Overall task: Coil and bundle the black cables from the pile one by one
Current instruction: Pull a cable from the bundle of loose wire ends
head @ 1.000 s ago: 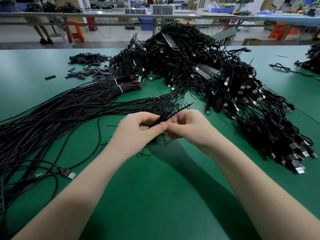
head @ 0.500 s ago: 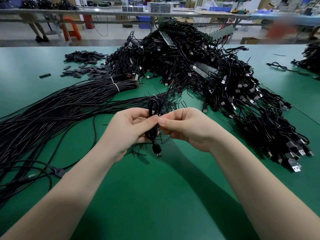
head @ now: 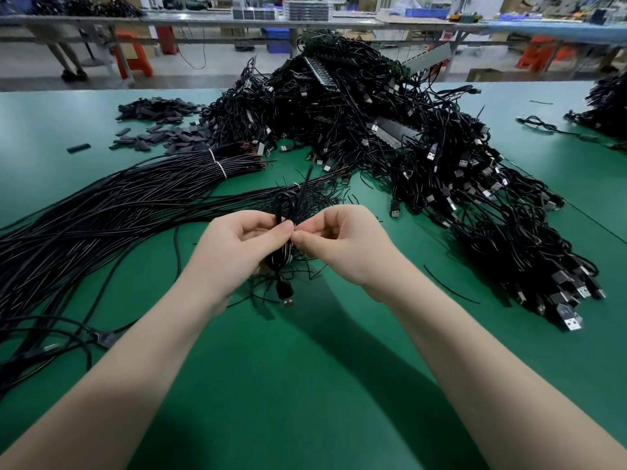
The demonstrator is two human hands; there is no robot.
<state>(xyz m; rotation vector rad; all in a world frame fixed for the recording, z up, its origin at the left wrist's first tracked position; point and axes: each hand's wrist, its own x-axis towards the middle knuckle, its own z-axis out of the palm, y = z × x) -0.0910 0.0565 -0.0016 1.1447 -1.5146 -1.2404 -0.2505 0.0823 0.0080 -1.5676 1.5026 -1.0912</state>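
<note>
Head view: both hands meet over the green desk (head: pixel 305 385) just in front of the person. The left hand (head: pixel 237 245) has its fingers curled round a small coiled black cable bundle (head: pixel 283 257), held upright, with its black USB plug (head: pixel 286 293) hanging below the fist, just above the desk. The right hand (head: pixel 339 242) touches the left at the fingertips and pinches at the waist of the coil; what it pinches is too thin to identify, possibly a tie or the cable's tail.

To the left lies a long sheaf of straight black cables (head: pixel 101 212), banded with white ties (head: pixel 219 166) near its far end. Behind and to the right sits the large tangled heap of black USB cables (head: pixel 390 137). Short black offcut strands (head: pixel 305 198) are scattered beneath and beyond the hands.

Step in hand, as judged: securing the finished coil round its middle. The next move appears to call for a tight wrap or twist at the waist while the left hand keeps the loops from springing apart, then placing the bundle aside and drawing another cable from the sheaf.
</note>
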